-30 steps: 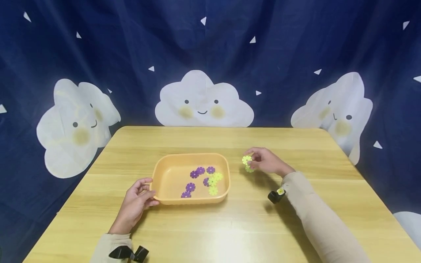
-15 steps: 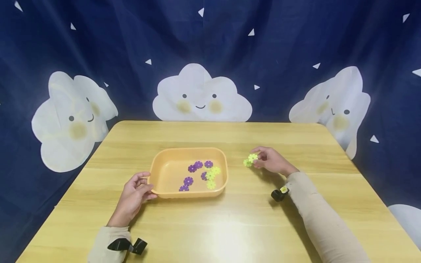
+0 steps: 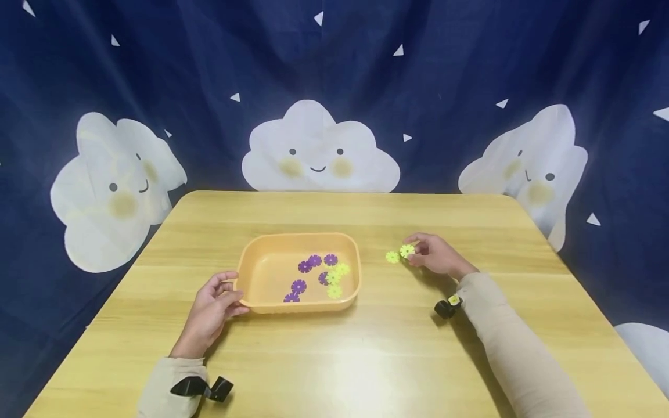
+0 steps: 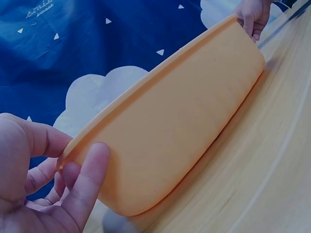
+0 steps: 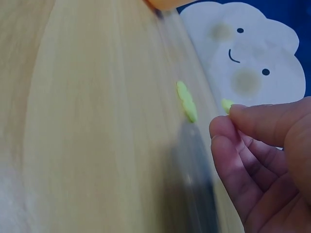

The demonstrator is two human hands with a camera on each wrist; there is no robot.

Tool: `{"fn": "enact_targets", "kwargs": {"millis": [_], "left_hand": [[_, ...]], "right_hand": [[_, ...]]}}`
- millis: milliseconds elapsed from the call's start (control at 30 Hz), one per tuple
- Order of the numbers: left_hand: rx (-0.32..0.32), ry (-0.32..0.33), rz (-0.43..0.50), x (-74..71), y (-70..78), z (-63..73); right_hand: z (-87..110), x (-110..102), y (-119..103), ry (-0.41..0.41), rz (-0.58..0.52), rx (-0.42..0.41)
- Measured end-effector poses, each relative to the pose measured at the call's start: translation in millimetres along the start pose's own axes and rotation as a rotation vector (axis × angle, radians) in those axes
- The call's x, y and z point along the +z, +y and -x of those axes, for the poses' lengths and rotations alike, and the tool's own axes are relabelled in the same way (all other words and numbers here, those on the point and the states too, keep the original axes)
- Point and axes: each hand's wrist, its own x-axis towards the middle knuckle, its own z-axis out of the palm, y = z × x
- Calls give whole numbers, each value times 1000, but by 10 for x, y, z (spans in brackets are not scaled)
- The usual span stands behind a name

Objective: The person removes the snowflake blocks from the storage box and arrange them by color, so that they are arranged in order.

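Observation:
My left hand (image 3: 209,313) grips the left end of an orange plastic tray (image 3: 298,308), with the thumb and fingers at its rim, as the left wrist view confirms. Purple flower-shaped discs (image 3: 299,286) and yellow-green ones (image 3: 334,291) lie in the tray, mostly toward its right half. Right of the tray, my right hand (image 3: 438,255) pinches one yellow-green flower-shaped disc (image 3: 407,251) between thumb and fingertips. Just left of those fingertips, another yellow-green disc (image 3: 392,257) lies flat on the table. Only an edge of the pinched disc (image 5: 227,105) shows in the right wrist view.
The wooden table (image 3: 324,360) runs back to a dark blue curtain (image 3: 198,52) with white smiling clouds (image 3: 319,145). Black camera mounts (image 3: 202,388) sit on both wrists; the right one hangs just above the tabletop.
My right hand has drawn to the right with its disc, leaving the other yellow-green disc on the table fully in sight. The left hand keeps its grip on the tray. The head view has tilted slightly.

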Motion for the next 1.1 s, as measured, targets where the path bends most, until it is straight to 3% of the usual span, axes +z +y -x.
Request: {"fn": "enact_targets", "kwargs": {"millis": [233,700,1100], "left_hand": [[-13,17,3,20,-26,16],[-8,8,4,-7,3,3],[-10,13,12,-3,-2,8]], "right_hand": [[7,-2,57,-1,67,-2],[-74,-20,131,-37,62,7],[-85,-8,81,-39,289,-58]]}}
